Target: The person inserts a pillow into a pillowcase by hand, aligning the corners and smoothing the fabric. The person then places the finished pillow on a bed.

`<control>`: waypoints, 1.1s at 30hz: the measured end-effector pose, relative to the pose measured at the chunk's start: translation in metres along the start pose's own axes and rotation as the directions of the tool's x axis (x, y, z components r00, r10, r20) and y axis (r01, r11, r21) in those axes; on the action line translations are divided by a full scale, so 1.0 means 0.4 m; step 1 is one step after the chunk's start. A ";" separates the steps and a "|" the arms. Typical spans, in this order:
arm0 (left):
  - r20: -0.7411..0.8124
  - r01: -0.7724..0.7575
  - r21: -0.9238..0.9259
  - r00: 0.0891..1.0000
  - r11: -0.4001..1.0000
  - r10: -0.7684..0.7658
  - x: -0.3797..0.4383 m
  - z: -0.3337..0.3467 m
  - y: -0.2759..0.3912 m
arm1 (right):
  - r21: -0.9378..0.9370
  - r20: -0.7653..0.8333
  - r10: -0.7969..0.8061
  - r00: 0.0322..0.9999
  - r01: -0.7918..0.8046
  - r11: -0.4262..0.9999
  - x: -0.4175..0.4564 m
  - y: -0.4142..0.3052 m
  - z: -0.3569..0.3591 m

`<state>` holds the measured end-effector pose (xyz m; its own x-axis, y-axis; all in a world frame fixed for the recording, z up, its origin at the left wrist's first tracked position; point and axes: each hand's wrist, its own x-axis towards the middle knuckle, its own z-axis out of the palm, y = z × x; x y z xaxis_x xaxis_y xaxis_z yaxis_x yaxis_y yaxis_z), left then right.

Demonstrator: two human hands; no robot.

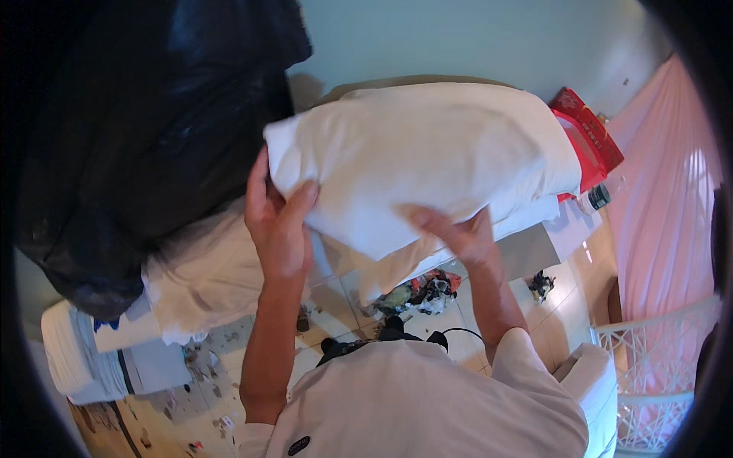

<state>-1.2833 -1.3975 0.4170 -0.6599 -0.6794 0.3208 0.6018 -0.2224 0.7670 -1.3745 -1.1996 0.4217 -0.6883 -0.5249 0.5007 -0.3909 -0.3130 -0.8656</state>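
Observation:
A white pillow [378, 160] is held up before me, lengthwise from left to right. My left hand [283, 229] grips its near left corner, thumb on top and fingers behind. At the near edge is my right hand [455, 229], blurred, its thumb over the white fabric and its other fingers hidden beneath. Behind and to the right, more white bedding [555, 149] is piled up. Beige cloth [389, 269] hangs below the pillow, between my two hands.
A large black plastic bag [172, 131] bulks at the left, above crumpled cream cloth [212, 275]. Red bags [587, 140] and a plastic bottle [598, 197] stand right. Litter [424, 292] lies on the tiled floor. A pink curtain [664, 200] and white lattice chair [653, 355] are far right.

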 end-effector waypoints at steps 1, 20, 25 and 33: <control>0.052 -0.048 -0.003 0.997 0.999 0.048 0.031 0.056 -0.007 | 0.115 -0.125 -0.044 0.991 0.058 0.992 0.008 0.010 -0.042; 0.557 -0.598 0.764 0.801 0.242 0.220 0.116 0.274 -0.261 | 0.480 -0.682 0.620 0.387 -0.403 0.779 -0.279 0.360 -0.473; 0.711 -0.690 0.694 0.702 0.204 -0.041 0.064 0.374 -0.288 | 0.569 -0.644 0.728 0.233 -0.490 0.660 -0.370 0.470 -0.472; 0.725 -0.760 0.650 0.613 0.016 -0.313 0.056 0.484 -0.350 | 0.857 -0.439 0.862 0.256 -0.171 0.487 -0.379 0.646 -0.513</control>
<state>-1.4696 -1.2462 0.4244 -0.9194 0.1603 0.3593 0.2192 0.9671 0.1294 -1.4967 -1.0385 0.1201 -0.7808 -0.0567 -0.6223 0.4508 -0.7407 -0.4982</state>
